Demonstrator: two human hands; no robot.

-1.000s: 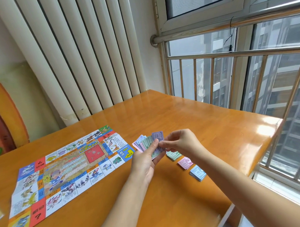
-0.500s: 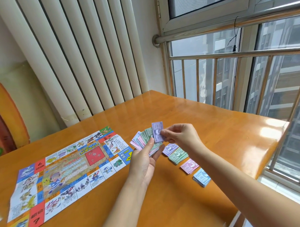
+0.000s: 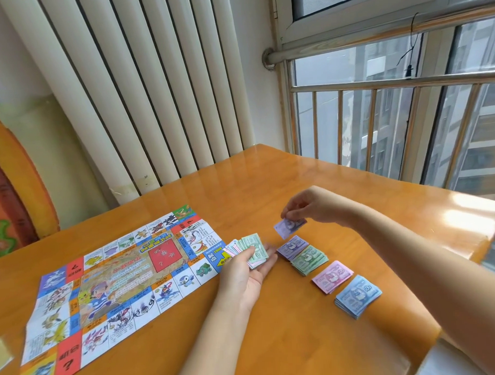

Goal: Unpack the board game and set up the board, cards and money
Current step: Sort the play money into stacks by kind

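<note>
- board lies unfolded flat on the table, left side, looks done
- four money piles in a row beside it, one colour each, so sorting I guess
- left hand grips the mixed notes, fanned so colours show
- right hand pinches one purple note over the purple pile, probably dropping it there

we find the board flat on the left of the tabletop. right of it, four money piles run far to near: first pile, second pile touching it, third pile, nearest pile. between board and row, our left hand holds a fan of notes; our right hand holds a single note above the first pile.
</note>
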